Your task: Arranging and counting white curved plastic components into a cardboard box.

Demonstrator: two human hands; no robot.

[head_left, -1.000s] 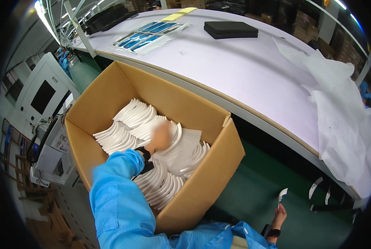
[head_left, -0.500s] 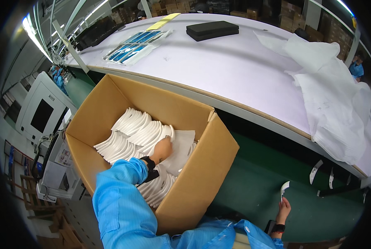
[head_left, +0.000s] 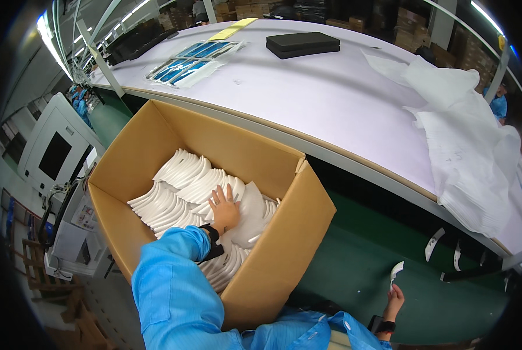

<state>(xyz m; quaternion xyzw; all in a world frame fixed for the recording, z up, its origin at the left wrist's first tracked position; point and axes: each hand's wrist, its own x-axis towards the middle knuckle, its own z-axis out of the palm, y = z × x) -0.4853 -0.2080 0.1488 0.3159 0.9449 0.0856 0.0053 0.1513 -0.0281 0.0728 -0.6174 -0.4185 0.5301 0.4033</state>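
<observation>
My left hand (head_left: 225,213) is inside a cardboard box (head_left: 299,230), its fingers spread over curved white plastic pieces (head_left: 217,185). These pieces are stacked on edge in tight rows. Just right of the hand, a thin translucent white sheet (head_left: 250,205) stands among the rows, partly covering some of them. Off to the lower right, my right hand (head_left: 395,301) pinches one curved white strip (head_left: 396,270), which sticks up above the fingers. Both wrists wear dark bands.
Behind the box runs a long white-topped table (head_left: 331,99). It bears a black foam block (head_left: 303,44), blue-filled clear packs (head_left: 188,63) and crumpled white sheeting (head_left: 462,140). Several curved strips (head_left: 433,244) hang near its lower right. A grey-white machine (head_left: 57,146) stands left.
My left hand has opened from a closed grip at the row's end and moved slightly left and down, fingers now spread. The translucent sheet has shifted. My right hand still holds its strip.
</observation>
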